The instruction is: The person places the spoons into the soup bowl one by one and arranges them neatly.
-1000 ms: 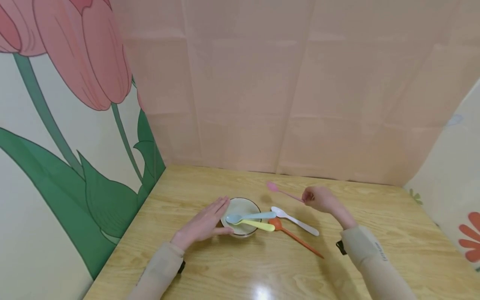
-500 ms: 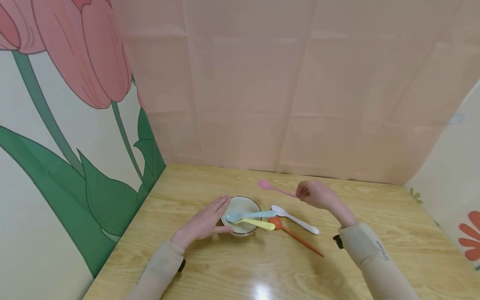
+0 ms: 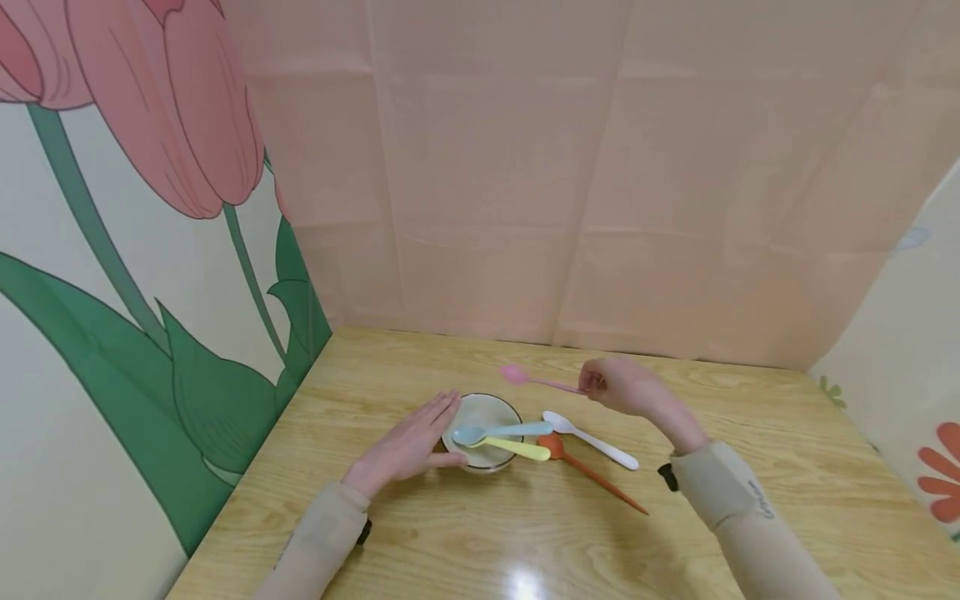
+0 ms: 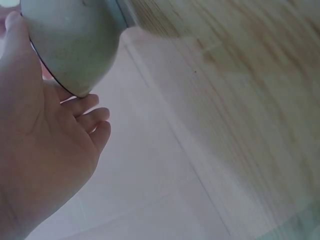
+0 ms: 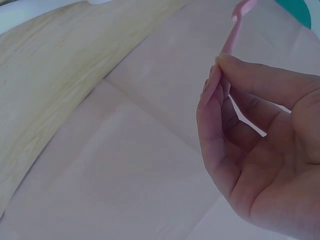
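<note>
My right hand (image 3: 622, 387) pinches the handle end of a pink spoon (image 3: 516, 375) between thumb and fingers. The spoon's head points left, behind the bowl and above the table. In the right wrist view, the pink spoon (image 5: 232, 36) sticks out past the thumb tip. A cream bowl (image 3: 480, 408) with a dark rim stands on the table. Against its left side rests my left hand (image 3: 408, 442), fingers straight, thumb along the near rim. The left wrist view shows the bowl's outer wall (image 4: 75, 45) between thumb and fingers. A blue spoon (image 3: 513, 431) and a yellow spoon (image 3: 517, 449) lean in the bowl, handles over its right rim.
Right of the bowl, a white spoon (image 3: 596, 442) and an orange spoon (image 3: 596, 477) lie on the wooden table (image 3: 450, 542). A pink cloth (image 3: 480, 208) hangs behind the table. Printed flower panels (image 3: 202, 350) stand at both sides.
My right hand has moved left with the pink spoon, whose head has come nearer the space behind the bowl. The left hand, bowl and other spoons have stayed put.
</note>
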The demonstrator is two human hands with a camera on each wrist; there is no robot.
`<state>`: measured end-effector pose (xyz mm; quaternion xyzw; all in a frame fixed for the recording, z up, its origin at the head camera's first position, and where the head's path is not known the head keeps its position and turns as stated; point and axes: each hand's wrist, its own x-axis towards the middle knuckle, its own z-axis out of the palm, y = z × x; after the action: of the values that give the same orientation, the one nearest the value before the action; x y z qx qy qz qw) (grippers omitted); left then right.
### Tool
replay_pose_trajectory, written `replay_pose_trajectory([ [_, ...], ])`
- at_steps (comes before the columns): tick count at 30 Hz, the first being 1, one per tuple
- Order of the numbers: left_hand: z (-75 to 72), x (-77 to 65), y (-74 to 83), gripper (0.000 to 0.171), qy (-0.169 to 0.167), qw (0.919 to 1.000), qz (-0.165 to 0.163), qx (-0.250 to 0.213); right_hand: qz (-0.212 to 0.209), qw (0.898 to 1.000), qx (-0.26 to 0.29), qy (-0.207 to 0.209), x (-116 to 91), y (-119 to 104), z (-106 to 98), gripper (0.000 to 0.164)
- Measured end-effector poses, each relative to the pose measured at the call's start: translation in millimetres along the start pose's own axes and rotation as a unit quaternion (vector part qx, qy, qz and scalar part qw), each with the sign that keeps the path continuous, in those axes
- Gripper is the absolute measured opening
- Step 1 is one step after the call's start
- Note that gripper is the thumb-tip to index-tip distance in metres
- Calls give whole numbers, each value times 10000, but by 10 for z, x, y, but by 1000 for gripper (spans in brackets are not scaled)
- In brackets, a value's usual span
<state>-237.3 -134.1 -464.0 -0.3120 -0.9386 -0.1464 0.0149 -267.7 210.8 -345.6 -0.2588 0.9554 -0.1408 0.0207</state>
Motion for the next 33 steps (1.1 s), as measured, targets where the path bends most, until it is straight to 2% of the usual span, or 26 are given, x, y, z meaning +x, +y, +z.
replay_pose_trajectory([
  [9,4,1,-4,96,44,10000,74,32,-147,9996,-217,-133,51,-173,-34,9],
  [17,3,-1,2,95,41,9999,104,49,-448,9978,-492,-55,83,-274,-12,8],
  [33,15,0,-7,96,19,10000,45,23,-417,9968,-558,-393,164,-458,30,12],
])
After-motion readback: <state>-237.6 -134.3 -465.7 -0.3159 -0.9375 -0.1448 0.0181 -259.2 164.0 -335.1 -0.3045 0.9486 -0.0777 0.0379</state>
